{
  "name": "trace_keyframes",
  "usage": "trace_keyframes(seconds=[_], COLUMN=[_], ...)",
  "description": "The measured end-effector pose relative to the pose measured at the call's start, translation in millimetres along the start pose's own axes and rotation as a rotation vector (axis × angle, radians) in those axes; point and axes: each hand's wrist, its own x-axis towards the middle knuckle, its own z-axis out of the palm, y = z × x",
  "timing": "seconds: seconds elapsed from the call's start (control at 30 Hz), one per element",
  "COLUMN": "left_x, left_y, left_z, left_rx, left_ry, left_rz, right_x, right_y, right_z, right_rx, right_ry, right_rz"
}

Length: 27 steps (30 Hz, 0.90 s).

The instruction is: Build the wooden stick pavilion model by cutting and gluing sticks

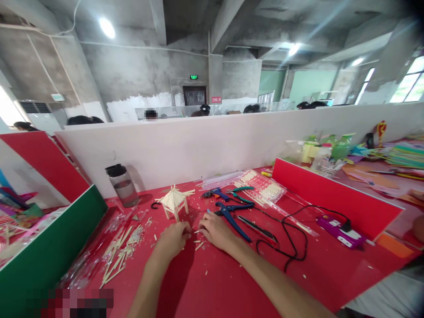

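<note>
A small pavilion model of pale wooden sticks (174, 201), with a peaked roof and several legs, stands on the red tabletop. Just in front of it is my left hand (175, 236), its fingers curled together close to the front leg; whether it touches the leg is unclear. To the right, my right hand (213, 227) rests low over the table with bent fingers near short stick offcuts (199, 245). What either hand pinches, if anything, is hidden or too small to make out. Behind my right hand lie blue-handled cutters (232, 218) and a blue glue gun (217, 193).
A water bottle (122, 185) stands at the back left. Loose sticks (115, 260) and plastic wrap lie left. On the right are a bag of sticks (261, 185), a utility knife (256, 227), a black cable (306, 240) and a purple power strip (341, 232). Partitions border the table.
</note>
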Motion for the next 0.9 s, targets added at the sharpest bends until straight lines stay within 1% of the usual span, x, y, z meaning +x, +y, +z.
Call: trace_keyframes(seconds=[0.1, 0.17, 0.27, 0.33, 0.57, 0.63, 0.73, 0.9], left_x=[1, 0, 0, 1, 2, 0, -2, -3], left_y=[2, 6, 13, 16, 22, 25, 29, 35], left_z=[1.9, 1.8, -1.7, -5.3, -14.0, -16.0, -18.5, -18.9], left_rx=[0.02, 0.013, 0.013, 0.019, -0.055, -0.075, -0.114, -0.231], left_ry=[-0.018, -0.009, 0.011, 0.02, 0.065, 0.084, 0.122, 0.168], left_rz=[0.039, 0.084, 0.14, 0.154, 0.222, 0.244, 0.274, 0.287], right_x=[-1, -1, -1, 0, 1, 0, 0, 1], right_y=[-1, -2, -3, -2, 9, 10, 10, 11], right_z=[0, -2, -6, -9, -17, -20, -25, -33], right_rx=[0.003, 0.049, 0.166, 0.24, 0.489, 0.581, 0.721, 0.895], right_ry=[-0.005, 0.012, 0.05, 0.079, 0.132, 0.13, 0.095, 0.083], right_rz=[0.0, 0.001, -0.004, 0.001, 0.068, 0.094, 0.121, 0.092])
